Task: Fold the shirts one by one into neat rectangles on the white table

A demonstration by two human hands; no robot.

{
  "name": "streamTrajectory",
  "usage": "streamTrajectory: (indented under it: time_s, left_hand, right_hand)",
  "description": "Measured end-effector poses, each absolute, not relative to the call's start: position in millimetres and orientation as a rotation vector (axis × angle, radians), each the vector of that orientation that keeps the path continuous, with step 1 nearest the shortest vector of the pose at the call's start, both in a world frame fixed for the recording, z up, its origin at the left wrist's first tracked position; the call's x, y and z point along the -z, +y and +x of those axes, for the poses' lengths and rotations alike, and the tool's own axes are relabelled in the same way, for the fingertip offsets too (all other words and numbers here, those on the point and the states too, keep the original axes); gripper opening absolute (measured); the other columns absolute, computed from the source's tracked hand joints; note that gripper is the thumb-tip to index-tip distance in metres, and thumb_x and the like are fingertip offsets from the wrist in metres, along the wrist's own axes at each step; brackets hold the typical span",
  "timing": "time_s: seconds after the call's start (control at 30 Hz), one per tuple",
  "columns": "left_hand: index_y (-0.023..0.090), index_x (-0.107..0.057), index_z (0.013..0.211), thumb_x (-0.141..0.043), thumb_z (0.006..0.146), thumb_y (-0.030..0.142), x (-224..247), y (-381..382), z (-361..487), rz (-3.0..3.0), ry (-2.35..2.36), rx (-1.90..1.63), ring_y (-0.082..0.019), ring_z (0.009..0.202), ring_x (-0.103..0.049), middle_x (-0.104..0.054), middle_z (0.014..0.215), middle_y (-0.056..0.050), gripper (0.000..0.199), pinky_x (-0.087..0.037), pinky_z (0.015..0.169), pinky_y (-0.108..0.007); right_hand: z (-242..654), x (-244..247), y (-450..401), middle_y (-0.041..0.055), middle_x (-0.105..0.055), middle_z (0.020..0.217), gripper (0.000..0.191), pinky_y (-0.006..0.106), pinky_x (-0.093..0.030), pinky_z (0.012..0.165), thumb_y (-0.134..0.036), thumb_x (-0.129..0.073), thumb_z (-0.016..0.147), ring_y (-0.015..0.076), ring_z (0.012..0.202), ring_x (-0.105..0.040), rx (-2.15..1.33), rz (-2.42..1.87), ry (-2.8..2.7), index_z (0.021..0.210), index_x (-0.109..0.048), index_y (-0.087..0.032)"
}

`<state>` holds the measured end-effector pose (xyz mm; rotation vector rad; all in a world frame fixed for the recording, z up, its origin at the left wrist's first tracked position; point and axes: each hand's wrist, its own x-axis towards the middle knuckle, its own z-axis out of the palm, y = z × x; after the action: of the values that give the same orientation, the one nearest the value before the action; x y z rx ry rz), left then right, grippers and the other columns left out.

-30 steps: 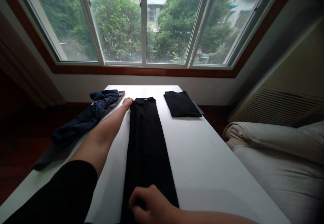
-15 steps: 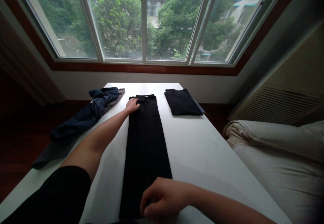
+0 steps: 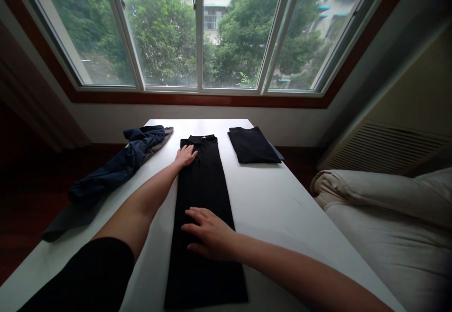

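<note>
Black trousers (image 3: 206, 185), folded lengthwise into a long strip, lie flat on the white table (image 3: 275, 208), with the waistband toward the window. Near the waistband my left hand (image 3: 186, 156) rests on the cloth, fingers spread. My right hand (image 3: 210, 234) is over the lower half of the trousers, palm down and fingers apart; whether it touches the cloth I cannot tell. Neither hand grips anything.
Along the table's left edge lies a crumpled heap of dark blue clothing (image 3: 116, 166) with grey cloth under it. A folded black garment (image 3: 253, 145) sits at the far right on a bluish piece. Beyond the right edge stands a beige sofa (image 3: 384, 208).
My right hand has moved forward from the near end of the trousers, and its curled fingers have opened. My left hand's fingers have spread near the waistband.
</note>
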<state>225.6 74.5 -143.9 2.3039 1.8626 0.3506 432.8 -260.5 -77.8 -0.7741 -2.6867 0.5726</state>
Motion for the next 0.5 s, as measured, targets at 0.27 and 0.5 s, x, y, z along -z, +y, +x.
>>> streamTrajectory:
  time_s: [0.27, 0.5]
  left_hand:
    - [0.017, -0.042, 0.16, -0.032, 0.107, 0.056, 130.7, 72.5, 230.0, 2.379, 1.925, -0.516, -0.035, 0.158, -0.024, -0.032, 0.17, -0.015, 0.067, -0.017, 0.126, -0.06]
    - [0.02, -0.065, 0.139, -0.046, 0.103, 0.034, 121.0, 40.7, 224.8, 2.494, 1.771, -0.691, -0.026, 0.144, -0.048, -0.054, 0.155, -0.011, 0.043, -0.032, 0.124, -0.04]
  right_hand:
    - [418.0, 83.7, -245.0, 0.0138, -0.018, 0.174, 0.07, 0.055, -0.011, 0.13, -0.065, -0.046, 0.105, 0.0347, 0.162, -0.009, -0.544, -0.81, -2.788, 0.163, -0.04, -0.026]
    - [411.8, 81.2, -227.5, 0.0154, -0.021, 0.173, 0.07, 0.056, -0.013, 0.13, -0.063, -0.048, 0.105, 0.0346, 0.161, -0.011, -0.483, -0.885, -2.791, 0.162, -0.041, -0.025]
